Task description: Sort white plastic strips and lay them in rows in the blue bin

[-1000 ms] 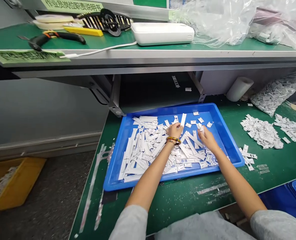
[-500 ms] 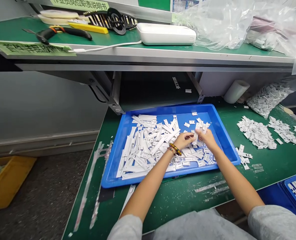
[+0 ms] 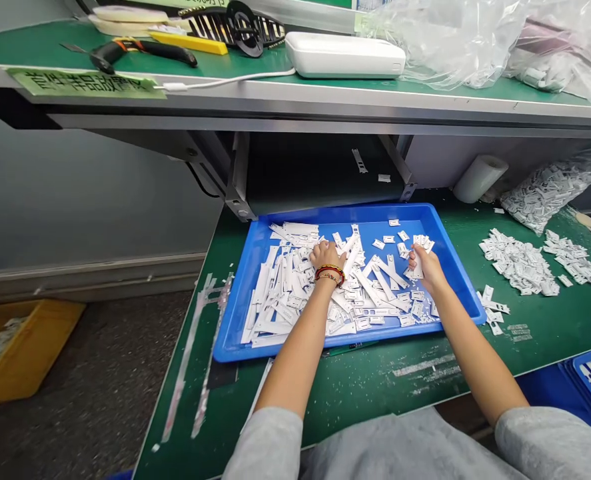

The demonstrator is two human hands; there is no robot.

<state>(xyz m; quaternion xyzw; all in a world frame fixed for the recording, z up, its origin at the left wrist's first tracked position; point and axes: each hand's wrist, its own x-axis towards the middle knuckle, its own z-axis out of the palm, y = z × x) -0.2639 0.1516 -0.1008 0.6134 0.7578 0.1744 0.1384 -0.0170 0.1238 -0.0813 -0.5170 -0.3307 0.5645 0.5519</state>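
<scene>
A blue tray point(image 3: 228, 333) holds a heap of white plastic strips point(image 3: 275, 293) and small white plastic pieces. Over the middle of the heap, my left hand point(image 3: 326, 257) is palm down with thumb and fingers apart; its fingertips are partly hidden among the strips. My right hand point(image 3: 429, 269), above the tray's right side, is closed around a small bunch of white plastic pieces point(image 3: 422, 243). Several loose small pieces point(image 3: 388, 239) lie in the tray near that hand.
A pile of small white pieces point(image 3: 518, 263) lies on the green table point(image 3: 375, 380) to the right. Behind it sit a full plastic bag point(image 3: 550, 190) and a white roll point(image 3: 481, 179). A shelf point(image 3: 275, 120) spans above; a dark chute point(image 3: 320, 173) stands behind the tray.
My left hand has left the right hand and moved left onto the heap. My right hand has shifted slightly right, still holding pieces. Loose strips now lie where the hands met.
</scene>
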